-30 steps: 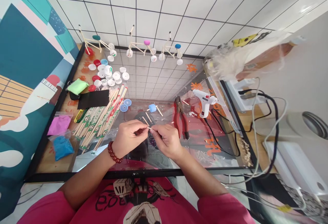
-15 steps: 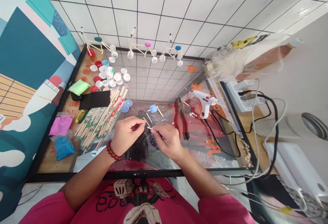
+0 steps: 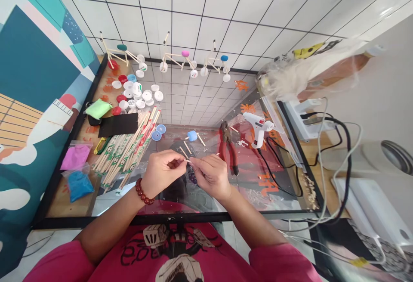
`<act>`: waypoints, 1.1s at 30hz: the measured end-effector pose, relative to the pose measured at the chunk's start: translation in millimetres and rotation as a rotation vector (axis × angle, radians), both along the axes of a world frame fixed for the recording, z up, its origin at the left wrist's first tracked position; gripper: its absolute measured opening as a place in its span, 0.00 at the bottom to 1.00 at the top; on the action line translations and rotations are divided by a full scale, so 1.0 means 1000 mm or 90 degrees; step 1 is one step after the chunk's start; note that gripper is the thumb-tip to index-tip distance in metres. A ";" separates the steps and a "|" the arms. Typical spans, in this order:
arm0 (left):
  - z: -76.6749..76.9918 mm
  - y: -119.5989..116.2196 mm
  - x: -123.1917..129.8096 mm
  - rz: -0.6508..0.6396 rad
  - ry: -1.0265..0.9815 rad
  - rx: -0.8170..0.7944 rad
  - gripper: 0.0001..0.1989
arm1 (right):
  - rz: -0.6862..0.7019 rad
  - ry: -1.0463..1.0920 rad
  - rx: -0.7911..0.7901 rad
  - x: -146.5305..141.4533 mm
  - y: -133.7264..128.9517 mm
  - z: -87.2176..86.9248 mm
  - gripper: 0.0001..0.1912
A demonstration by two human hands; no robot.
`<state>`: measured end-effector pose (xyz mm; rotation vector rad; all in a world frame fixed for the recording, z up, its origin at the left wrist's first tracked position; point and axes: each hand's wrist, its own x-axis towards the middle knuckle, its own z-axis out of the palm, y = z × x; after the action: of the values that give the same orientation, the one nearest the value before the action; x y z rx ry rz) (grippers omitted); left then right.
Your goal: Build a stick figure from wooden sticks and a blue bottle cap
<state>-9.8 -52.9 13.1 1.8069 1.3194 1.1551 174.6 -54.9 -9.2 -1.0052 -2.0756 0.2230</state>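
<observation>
1. Two hands engaged: my left hand [image 3: 164, 171] and right hand [image 3: 213, 178] pinch a short stick [image 3: 186, 160], near centre.
2. Light, opposed fingertip pressure advisable.
3. Loose sticks [image 3: 187, 147] lie just beyond; pliers [image 3: 226, 132] limit rightward travel.
4. Black edge [image 3: 174, 219] runs nearside; far-middle room appears widest.

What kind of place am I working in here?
Probably a small craft corner: a glass-topped table holds a glue gun, red-handled pliers and a heap of wooden sticks.
</observation>
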 end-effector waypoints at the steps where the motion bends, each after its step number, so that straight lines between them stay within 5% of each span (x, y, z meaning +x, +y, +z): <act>1: 0.000 0.000 0.000 -0.001 0.011 0.014 0.05 | 0.003 0.000 -0.008 0.000 0.000 0.000 0.07; 6: -0.002 0.000 0.000 0.010 0.040 0.055 0.07 | -0.009 0.008 -0.041 -0.001 -0.001 0.001 0.07; 14: 0.000 0.001 -0.001 -0.037 -0.044 -0.079 0.02 | -0.016 -0.024 0.005 0.000 0.000 0.003 0.09; 27: -0.002 -0.003 0.000 -0.003 0.139 0.136 0.10 | 0.005 -0.083 0.013 -0.001 -0.001 0.001 0.11; 33: 0.003 -0.002 -0.003 0.006 0.097 0.133 0.09 | -0.003 -0.098 0.002 -0.001 0.000 -0.001 0.14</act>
<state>-12.8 -55.3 16.4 2.0759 1.3351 1.2184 173.8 -55.2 -10.7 -1.0532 -2.2110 0.1434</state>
